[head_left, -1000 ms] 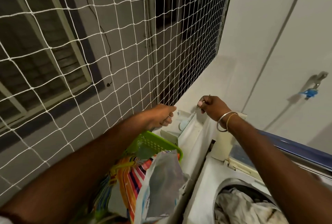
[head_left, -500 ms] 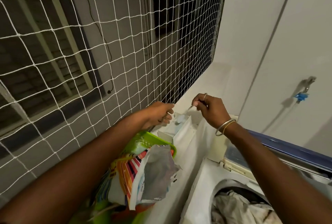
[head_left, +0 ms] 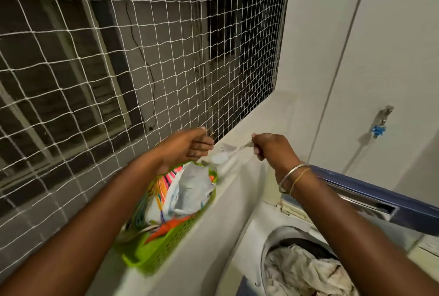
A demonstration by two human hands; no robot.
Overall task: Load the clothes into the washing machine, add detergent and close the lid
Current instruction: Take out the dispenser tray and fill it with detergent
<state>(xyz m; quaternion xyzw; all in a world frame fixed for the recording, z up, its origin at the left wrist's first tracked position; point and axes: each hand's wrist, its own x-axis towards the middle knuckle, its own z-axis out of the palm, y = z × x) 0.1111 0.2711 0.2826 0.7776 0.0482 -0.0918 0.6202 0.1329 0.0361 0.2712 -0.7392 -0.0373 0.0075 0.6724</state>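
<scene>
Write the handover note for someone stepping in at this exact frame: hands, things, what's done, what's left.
Right hand pinches a spoon heaped with white powder.
Left hand is curled above the bag; whether it grips it is unclear.
The bag stands open in the green basket on the ledge.
Clothes lie in the washer; lid is up.
Done: loading, apparently.
Left: tip the powder into the washer, close the lid.
</scene>
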